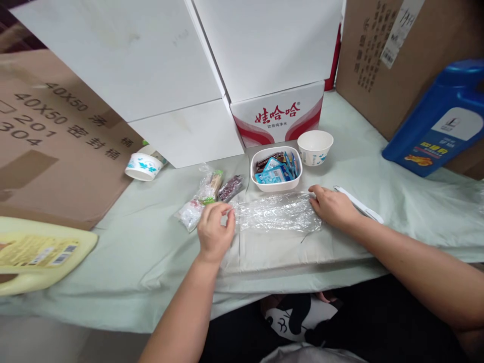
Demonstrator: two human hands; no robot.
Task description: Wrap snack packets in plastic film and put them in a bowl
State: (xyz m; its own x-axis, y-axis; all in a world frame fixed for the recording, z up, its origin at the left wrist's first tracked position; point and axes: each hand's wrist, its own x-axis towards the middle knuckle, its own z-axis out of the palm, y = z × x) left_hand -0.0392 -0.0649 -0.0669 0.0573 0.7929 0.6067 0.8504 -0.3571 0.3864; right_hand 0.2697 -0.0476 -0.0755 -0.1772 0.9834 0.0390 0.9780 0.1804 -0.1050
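A clear plastic bag (278, 213), crinkled and laid out flat, stretches between my two hands on the cloth. My left hand (216, 228) is closed, with its thumb and fingertips pinching the bag's left end. At the opposite end, my right hand (333, 205) has its curled fingers and thumb on the bag's edge. Just behind the bag stands a white oval plastic tub (277, 186) holding several blue and dark red packets (275, 174). Wrapped snacks (204, 194) and a dark purple packet (230, 188) lie beyond my left hand. Beside my right hand is a white, pen-like stick (359, 204).
A paper bowl (315, 148) stands behind the tub, and another (143, 166) lies tilted at left. White boxes (280, 113) and brown cartons (53, 136) line the back. A blue bottle (434, 121) is at right, a yellow jug (41, 254) at left. Pale green cloth (128, 272) covers the table.
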